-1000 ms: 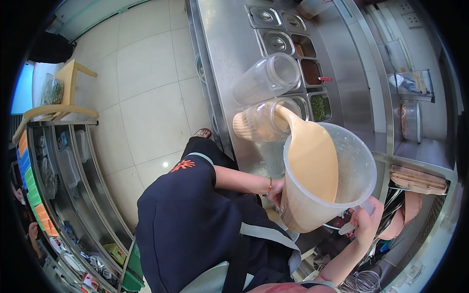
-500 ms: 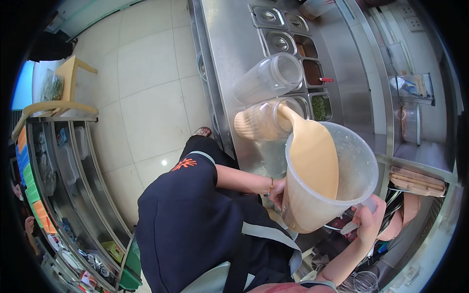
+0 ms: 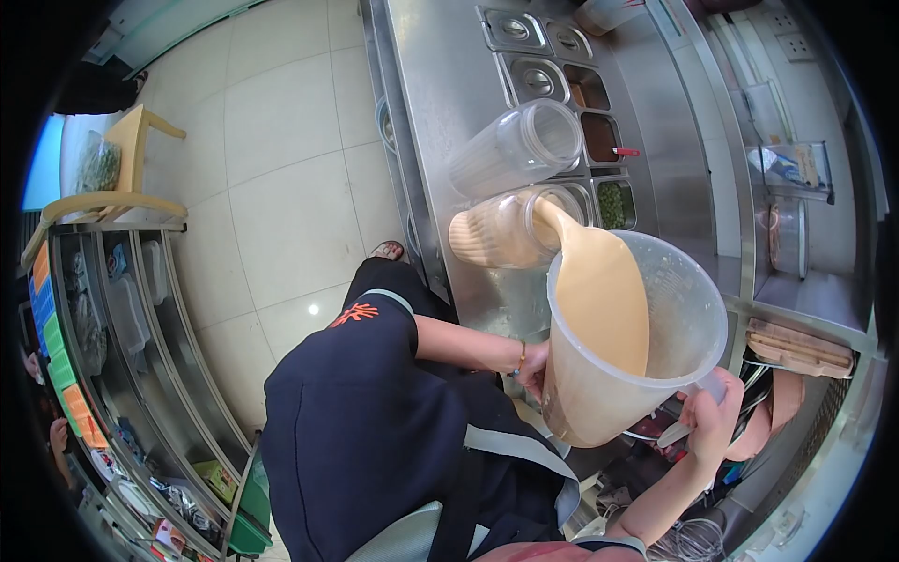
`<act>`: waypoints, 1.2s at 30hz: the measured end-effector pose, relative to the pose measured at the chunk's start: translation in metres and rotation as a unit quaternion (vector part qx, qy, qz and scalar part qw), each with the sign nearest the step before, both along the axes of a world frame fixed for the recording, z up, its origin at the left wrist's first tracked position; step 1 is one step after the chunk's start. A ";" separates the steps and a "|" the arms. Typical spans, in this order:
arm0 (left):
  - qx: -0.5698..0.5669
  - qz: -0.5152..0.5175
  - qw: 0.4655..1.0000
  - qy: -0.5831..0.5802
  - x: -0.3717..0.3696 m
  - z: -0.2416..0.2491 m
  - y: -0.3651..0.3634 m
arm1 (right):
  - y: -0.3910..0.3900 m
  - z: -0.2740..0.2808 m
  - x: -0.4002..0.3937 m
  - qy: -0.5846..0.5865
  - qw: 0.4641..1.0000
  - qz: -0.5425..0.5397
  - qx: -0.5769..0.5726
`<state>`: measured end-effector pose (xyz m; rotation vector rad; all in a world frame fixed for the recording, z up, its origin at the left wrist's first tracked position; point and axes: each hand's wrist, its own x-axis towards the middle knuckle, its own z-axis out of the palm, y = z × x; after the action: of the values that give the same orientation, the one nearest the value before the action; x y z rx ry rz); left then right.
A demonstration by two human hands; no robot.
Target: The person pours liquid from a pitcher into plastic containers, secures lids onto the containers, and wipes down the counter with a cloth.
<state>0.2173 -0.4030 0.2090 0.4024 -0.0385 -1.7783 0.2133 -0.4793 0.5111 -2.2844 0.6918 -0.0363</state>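
A large translucent measuring jug (image 3: 688,309) is tilted towards the counter, and a thick stream of beige liquid (image 3: 599,300) runs over its lip. The stream enters the mouth of a clear plastic jar (image 3: 510,228), whose lower part shows beige through its ribbed wall. My right hand (image 3: 710,417) is closed around the jug's handle. Against the jug's near side, low down, my left hand (image 3: 534,367) supports it, its fingers partly hidden behind the wall. A second clear jar (image 3: 520,145) stands beside the first and looks empty.
Steel lidded pans (image 3: 536,82) and open pans of brown sauce (image 3: 599,138) and chopped greens (image 3: 613,204) are set into the steel counter (image 3: 440,75). A shelf rack (image 3: 140,318) stands across the tiled floor (image 3: 281,169). Whisks (image 3: 688,540) lie below the jug.
The jug has shifted very slightly, and liquid still flows from it into the jar. Both hands keep their hold, and the jars have stayed in place.
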 end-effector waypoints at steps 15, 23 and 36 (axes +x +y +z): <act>0.001 -0.001 1.000 -0.003 -0.002 -0.003 -0.002 | 0.007 0.005 0.006 0.016 1.000 -0.006 -0.003; 0.001 0.007 1.000 -0.005 -0.003 -0.002 -0.002 | 0.007 0.007 0.007 0.025 1.000 -0.004 -0.016; 0.002 0.001 1.000 0.008 0.004 -0.009 0.009 | 0.005 -0.004 -0.001 0.004 1.000 0.001 0.004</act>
<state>0.2211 -0.3938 0.2005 0.3896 -0.0234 -1.7801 0.2120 -0.4745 0.5071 -2.2778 0.6934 -0.0222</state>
